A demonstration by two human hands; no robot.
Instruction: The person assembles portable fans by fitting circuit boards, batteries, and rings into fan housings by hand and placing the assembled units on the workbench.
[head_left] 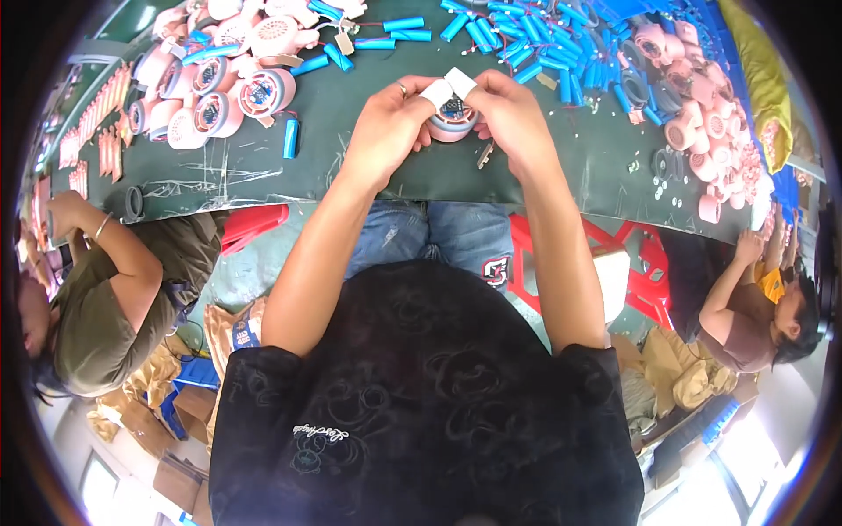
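Note:
Both my hands meet over a small round pink housing (453, 128) on the dark green table (351, 167). My left hand (392, 123) grips its left side; a ring shows on one finger and white tape wraps the fingertip. My right hand (509, 114) holds the right side, its fingertip taped white too. A circuit board shows inside the housing, between my thumbs. A small metal piece (485, 155) lies on the table just below my right hand.
Pink housings with boards (230, 92) are piled at the far left, more pink parts (710, 131) at the right. Blue cylindrical cells (526, 39) are scattered along the far edge; one cell (291, 138) lies alone. Seated people flank me, left (96, 289) and right (754, 307). Red stools (640, 263) stand below.

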